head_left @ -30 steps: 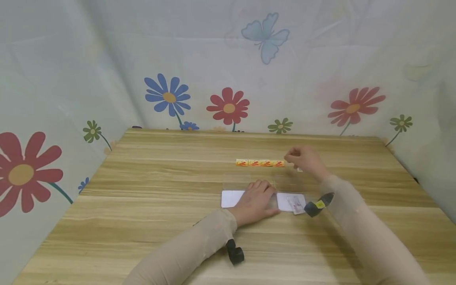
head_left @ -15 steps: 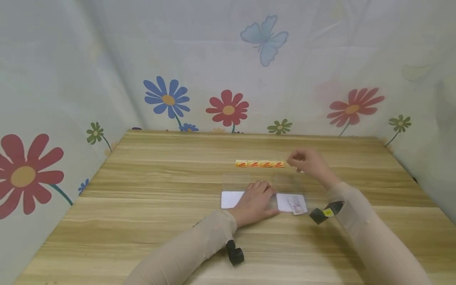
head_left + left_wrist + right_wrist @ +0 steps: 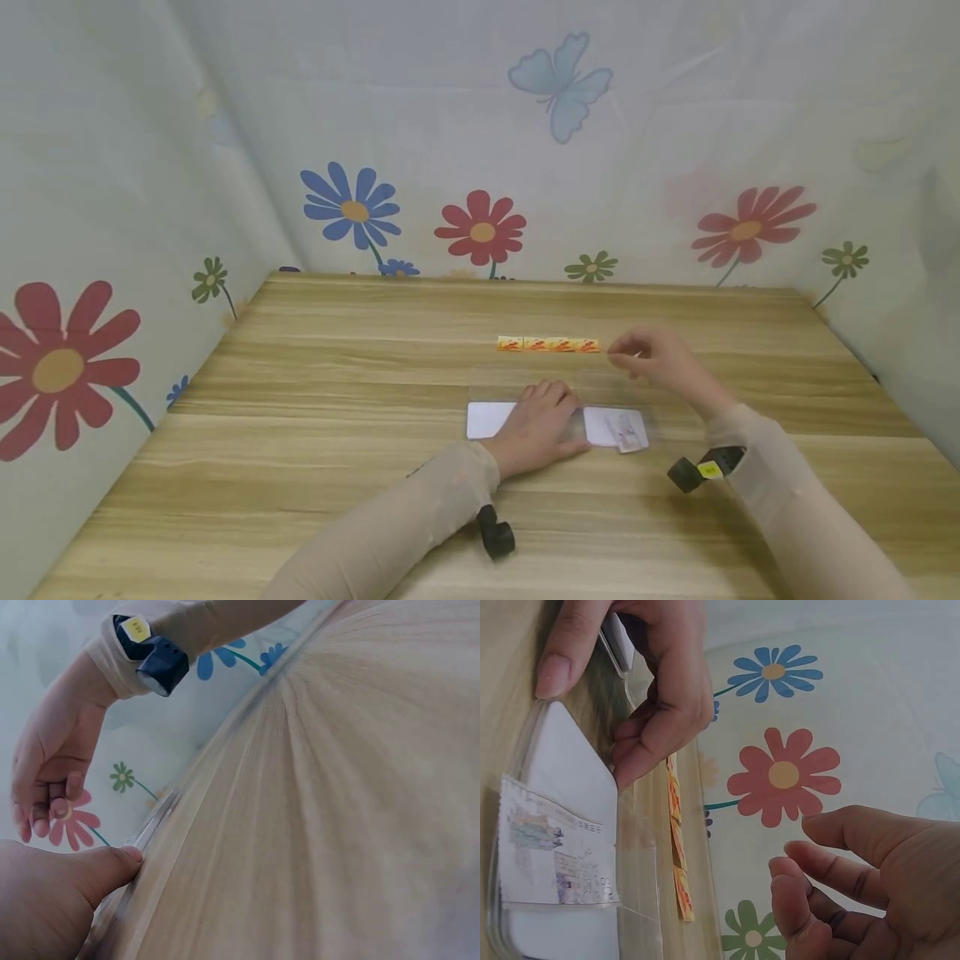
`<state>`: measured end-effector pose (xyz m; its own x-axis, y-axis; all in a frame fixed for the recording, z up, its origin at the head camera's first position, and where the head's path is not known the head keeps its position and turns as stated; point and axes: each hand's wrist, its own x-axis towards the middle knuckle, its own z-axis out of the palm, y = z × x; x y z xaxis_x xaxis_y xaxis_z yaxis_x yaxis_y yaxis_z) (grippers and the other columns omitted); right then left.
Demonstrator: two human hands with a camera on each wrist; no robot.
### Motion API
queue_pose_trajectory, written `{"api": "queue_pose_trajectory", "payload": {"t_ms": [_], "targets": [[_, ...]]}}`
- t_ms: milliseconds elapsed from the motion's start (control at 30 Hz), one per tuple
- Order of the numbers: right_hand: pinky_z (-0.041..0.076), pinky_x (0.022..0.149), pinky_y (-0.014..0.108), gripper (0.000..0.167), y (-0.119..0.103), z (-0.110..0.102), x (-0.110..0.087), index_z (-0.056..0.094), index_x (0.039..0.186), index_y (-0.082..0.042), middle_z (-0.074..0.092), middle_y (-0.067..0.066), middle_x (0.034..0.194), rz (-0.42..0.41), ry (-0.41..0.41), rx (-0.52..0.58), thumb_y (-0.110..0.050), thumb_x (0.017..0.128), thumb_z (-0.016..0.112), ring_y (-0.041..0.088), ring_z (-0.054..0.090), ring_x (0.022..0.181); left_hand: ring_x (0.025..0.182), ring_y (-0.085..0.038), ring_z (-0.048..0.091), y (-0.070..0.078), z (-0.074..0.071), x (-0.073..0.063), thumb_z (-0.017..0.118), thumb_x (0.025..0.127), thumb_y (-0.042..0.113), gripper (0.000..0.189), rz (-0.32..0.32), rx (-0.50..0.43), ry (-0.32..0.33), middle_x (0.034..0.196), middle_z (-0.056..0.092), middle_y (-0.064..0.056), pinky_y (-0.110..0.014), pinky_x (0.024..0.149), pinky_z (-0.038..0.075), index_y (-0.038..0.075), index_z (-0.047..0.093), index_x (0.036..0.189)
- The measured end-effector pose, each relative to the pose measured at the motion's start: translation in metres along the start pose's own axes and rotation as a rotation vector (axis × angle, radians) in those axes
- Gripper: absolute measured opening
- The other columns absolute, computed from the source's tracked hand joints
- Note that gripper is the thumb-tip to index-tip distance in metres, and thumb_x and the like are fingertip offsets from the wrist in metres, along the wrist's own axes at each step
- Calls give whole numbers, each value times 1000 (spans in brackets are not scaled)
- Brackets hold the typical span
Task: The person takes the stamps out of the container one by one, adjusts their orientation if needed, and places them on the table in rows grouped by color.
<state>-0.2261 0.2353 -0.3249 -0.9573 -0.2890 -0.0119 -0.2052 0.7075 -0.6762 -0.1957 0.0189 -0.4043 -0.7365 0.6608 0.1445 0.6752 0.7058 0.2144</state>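
My left hand (image 3: pixel 538 425) lies across the middle of a long white case with clear lids (image 3: pixel 491 419), on the table. In the right wrist view, its thumb and curled fingers (image 3: pixel 660 727) grip the case (image 3: pixel 570 754) from opposite long edges. A thin printed slip (image 3: pixel 555 855) lies over the white surface at the case's right end. My right hand (image 3: pixel 656 362) hovers just right of a row of small yellow-orange stickers (image 3: pixel 547 344). Its fingers (image 3: pixel 832 874) are loosely bent, thumb near the index finger, and nothing shows between them.
Two clear flaps (image 3: pixel 498 383) stretch from the case's far side toward the stickers. Beyond the wooden table (image 3: pixel 300 500) hangs a flower-print curtain (image 3: pixel 420 108) at the back and sides. Black cameras (image 3: pixel 495 533) are strapped to both wrists.
My right hand has drawn slightly right and toward me, away from the end of the sticker row. The left hand stays on the case, and the stickers and slip have not moved.
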Motion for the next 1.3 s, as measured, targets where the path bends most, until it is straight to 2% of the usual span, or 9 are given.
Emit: {"api": "queue_pose_trajectory", "payload": {"t_ms": [133,267,500,733,967,1167,1300], "targets": [[55,71,34,26,2,3,-7,64,111,0,67,16,106,24,-25,3,-18,92,63,24,64,86,117,-17,49,1,0,0,61,86,56,56,-3,9,-5,122,54,0,-34,103,40,16,59,125],[54,71,34,26,6,5,-13,64,111,-1,67,15,106,45,-43,0,-19,92,63,23,64,85,118,-17,49,2,0,0,61,86,56,56,-9,13,-10,122,54,0,-34,104,39,16,58,125],[52,71,28,21,9,9,-21,66,107,-2,68,11,101,-9,-32,-45,-16,91,64,18,60,85,118,-17,48,2,5,-1,61,86,56,57,-13,22,-12,123,54,0,-34,105,39,16,57,127],[49,74,29,20,14,14,-30,68,104,-4,68,9,99,-66,-38,-98,-18,90,66,16,59,85,117,-17,50,3,10,-2,61,86,57,57,-9,41,17,122,55,0,-34,103,40,16,58,126],[49,71,25,22,23,18,-40,68,107,-3,69,10,99,-75,-63,-92,-14,89,66,15,59,84,117,-17,50,4,13,-3,60,86,57,57,2,58,29,123,54,0,-34,102,40,16,58,125],[49,70,23,16,28,21,-43,69,101,-4,69,8,95,-145,-47,-102,-9,86,68,14,60,83,117,-17,49,5,13,-4,61,86,56,56,0,47,28,123,54,-1,-34,103,40,16,58,125],[49,71,24,16,28,23,-46,68,101,-6,69,7,96,-120,-61,-102,-10,86,69,15,59,83,117,-17,49,5,12,-4,61,86,56,56,-2,37,27,123,54,-1,-34,103,40,16,58,125]]}}
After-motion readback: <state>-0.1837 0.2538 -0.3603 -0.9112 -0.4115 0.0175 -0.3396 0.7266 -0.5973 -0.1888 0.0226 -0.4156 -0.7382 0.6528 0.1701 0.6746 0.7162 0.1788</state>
